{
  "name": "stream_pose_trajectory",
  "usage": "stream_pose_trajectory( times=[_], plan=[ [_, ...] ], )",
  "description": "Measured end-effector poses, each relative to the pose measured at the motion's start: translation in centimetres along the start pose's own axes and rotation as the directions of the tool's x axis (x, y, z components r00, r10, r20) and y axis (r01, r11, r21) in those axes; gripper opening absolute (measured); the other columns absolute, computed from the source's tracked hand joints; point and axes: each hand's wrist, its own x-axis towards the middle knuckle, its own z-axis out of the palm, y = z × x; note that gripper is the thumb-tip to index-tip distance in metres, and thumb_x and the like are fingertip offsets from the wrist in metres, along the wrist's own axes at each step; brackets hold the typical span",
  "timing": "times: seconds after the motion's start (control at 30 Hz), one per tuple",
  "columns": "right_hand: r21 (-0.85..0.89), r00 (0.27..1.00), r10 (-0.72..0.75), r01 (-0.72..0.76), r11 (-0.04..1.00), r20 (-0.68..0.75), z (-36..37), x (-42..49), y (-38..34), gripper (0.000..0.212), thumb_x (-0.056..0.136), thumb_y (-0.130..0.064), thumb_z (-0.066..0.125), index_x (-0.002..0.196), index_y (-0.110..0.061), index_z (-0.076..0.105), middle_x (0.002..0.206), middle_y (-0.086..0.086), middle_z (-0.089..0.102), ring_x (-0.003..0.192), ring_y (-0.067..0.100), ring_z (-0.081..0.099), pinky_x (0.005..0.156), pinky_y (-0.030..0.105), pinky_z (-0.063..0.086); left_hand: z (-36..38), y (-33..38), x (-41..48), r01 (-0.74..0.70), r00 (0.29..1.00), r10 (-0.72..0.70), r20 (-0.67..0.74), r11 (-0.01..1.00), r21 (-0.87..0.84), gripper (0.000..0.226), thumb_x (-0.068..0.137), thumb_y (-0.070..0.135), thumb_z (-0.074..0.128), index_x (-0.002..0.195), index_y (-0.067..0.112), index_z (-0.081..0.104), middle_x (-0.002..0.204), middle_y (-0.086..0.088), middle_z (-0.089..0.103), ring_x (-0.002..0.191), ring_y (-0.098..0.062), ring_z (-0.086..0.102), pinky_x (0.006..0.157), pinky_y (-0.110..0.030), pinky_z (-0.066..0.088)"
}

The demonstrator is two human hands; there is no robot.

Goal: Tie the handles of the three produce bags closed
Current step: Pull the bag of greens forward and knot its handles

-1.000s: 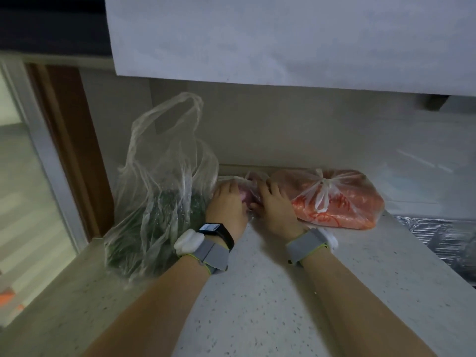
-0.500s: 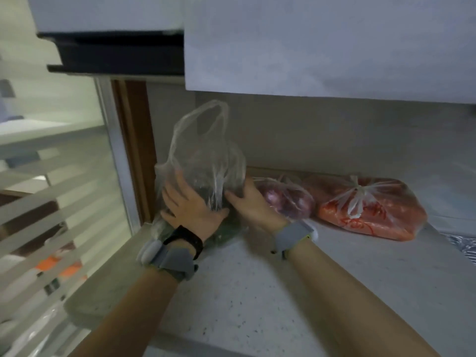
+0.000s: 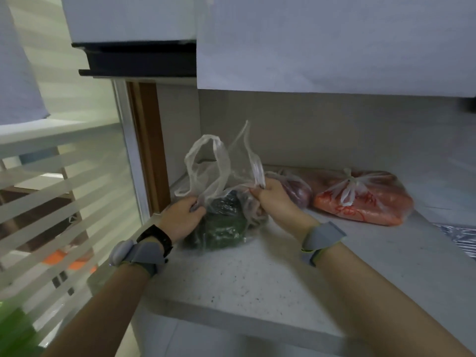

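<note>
A clear bag of green vegetables (image 3: 219, 225) lies on the speckled counter (image 3: 257, 276) in the left corner. Its two handles stand up, loose and untied. My left hand (image 3: 184, 217) pinches the base of the left handle (image 3: 203, 161). The right handle (image 3: 253, 161) is gripped near its base by my right hand (image 3: 273, 194). Behind my right hand sits a small bag of purple produce (image 3: 296, 188), partly hidden. Further right lies a bag of orange produce (image 3: 360, 199) with its handles knotted on top.
White wall cabinets (image 3: 334, 42) hang low over the counter. A window with white slats (image 3: 51, 191) and a brown frame (image 3: 149, 150) stands at the left. A patterned metallic surface (image 3: 461, 235) shows at the right edge. The counter's front edge (image 3: 231, 323) is close.
My hands have left the purple bag and moved left to the green bag. From flat on its sides, they have each taken a handle. The bag has slumped lower.
</note>
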Motion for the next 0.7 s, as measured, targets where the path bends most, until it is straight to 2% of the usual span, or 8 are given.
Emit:
stream_pose_trajectory(
  times=[0.1, 0.2, 0.3, 0.37, 0.47, 0.6, 0.63, 0.7],
  plan=[
    [0.128, 0.982, -0.017, -0.007, 0.992, 0.186, -2.7, -3.2, -1.0, 0.030, 0.097, -0.003, 0.041, 0.073, -0.002, 0.059, 0.045, 0.002, 0.047, 0.035, 0.009, 0.040, 0.036, 0.019, 0.033, 0.3, 1.1, -0.8, -0.058, 0.997, 0.062, 0.055, 0.996, -0.074, 0.031, 0.094, 0.031, 0.051, 0.111, 0.007, 0.058, 0.110, -0.010, 0.062, 0.097, -0.024, 0.058, 0.081, -0.030, 0.044],
    [0.246, 0.938, -0.047, -0.041, 0.968, 0.344, -5.7, -6.1, -1.7, 0.031, 0.098, -0.004, 0.040, 0.081, -0.001, 0.065, 0.045, 0.002, 0.047, 0.035, 0.009, 0.038, 0.038, 0.020, 0.030, 1.2, 3.1, -2.1, -0.116, 0.976, 0.155, 0.153, 0.965, -0.236, 0.021, 0.096, 0.020, 0.051, 0.116, 0.024, 0.057, 0.111, 0.009, 0.061, 0.097, -0.006, 0.057, 0.083, -0.016, 0.043],
    [0.185, 0.913, -0.056, -0.021, 0.982, 0.403, -8.4, -8.3, -2.0, 0.020, 0.094, -0.016, 0.051, 0.099, -0.003, 0.067, 0.072, 0.018, 0.057, 0.063, 0.026, 0.054, 0.058, 0.032, 0.044, 2.7, 5.1, -3.0, -0.199, 0.939, 0.280, 0.198, 0.916, -0.348, 0.024, 0.095, 0.019, 0.053, 0.117, 0.028, 0.057, 0.110, 0.015, 0.063, 0.095, 0.005, 0.059, 0.083, -0.012, 0.046],
    [0.143, 0.932, -0.040, -0.013, 0.990, 0.361, -10.3, -9.4, -2.1, 0.023, 0.089, -0.022, 0.058, 0.102, -0.005, 0.068, 0.090, 0.019, 0.065, 0.083, 0.031, 0.061, 0.076, 0.038, 0.053, 3.9, 6.1, -3.2, -0.260, 0.923, 0.346, 0.170, 0.884, -0.389, 0.024, 0.095, 0.026, 0.054, 0.117, 0.020, 0.063, 0.114, 0.004, 0.068, 0.103, -0.009, 0.063, 0.093, -0.028, 0.048],
    [0.215, 0.977, -0.071, 0.027, 0.976, 0.201, -12.7, -10.7, -2.2, 0.019, 0.089, -0.016, 0.056, 0.095, -0.003, 0.069, 0.089, 0.011, 0.073, 0.085, 0.024, 0.069, 0.079, 0.031, 0.058, 5.3, 7.4, -3.4, -0.324, 0.915, 0.397, 0.063, 0.821, -0.469, 0.033, 0.089, 0.040, 0.053, 0.106, 0.015, 0.066, 0.106, -0.009, 0.070, 0.101, -0.025, 0.064, 0.095, -0.045, 0.047],
    [0.349, 0.989, -0.138, 0.115, 0.930, 0.043, -13.8, -11.4, -2.0, 0.011, 0.090, -0.008, 0.055, 0.085, -0.007, 0.065, 0.080, 0.007, 0.069, 0.077, 0.020, 0.067, 0.073, 0.028, 0.054, 5.5, 9.5, -3.8, -0.389, 0.899, 0.427, -0.096, 0.678, -0.623, 0.015, 0.090, 0.031, 0.049, 0.092, 0.016, 0.052, 0.089, 0.002, 0.057, 0.083, -0.006, 0.057, 0.081, -0.038, 0.044],
    [0.373, 0.989, -0.141, 0.115, 0.921, 0.043, -13.8, -11.5, -2.0, 0.010, 0.088, -0.012, 0.056, 0.092, -0.006, 0.063, 0.084, 0.008, 0.068, 0.081, 0.022, 0.066, 0.077, 0.030, 0.054, 5.1, 10.0, -3.9, -0.403, 0.897, 0.415, -0.153, 0.623, -0.671, 0.028, 0.085, 0.041, 0.055, 0.098, 0.019, 0.046, 0.095, 0.006, 0.051, 0.085, 0.002, 0.053, 0.083, -0.029, 0.043],
    [0.373, 0.992, -0.113, 0.086, 0.924, 0.050, -13.6, -11.4, -2.0, 0.040, 0.085, -0.024, 0.059, 0.118, -0.002, 0.054, 0.104, 0.011, 0.065, 0.099, 0.027, 0.064, 0.091, 0.039, 0.052, 4.1, 10.9, -3.9, -0.435, 0.895, 0.369, -0.251, 0.593, -0.678, 0.090, 0.059, 0.072, 0.066, 0.121, 0.020, 0.028, 0.123, 0.003, 0.040, 0.111, 0.004, 0.043, 0.095, -0.020, 0.038]
  ],
)
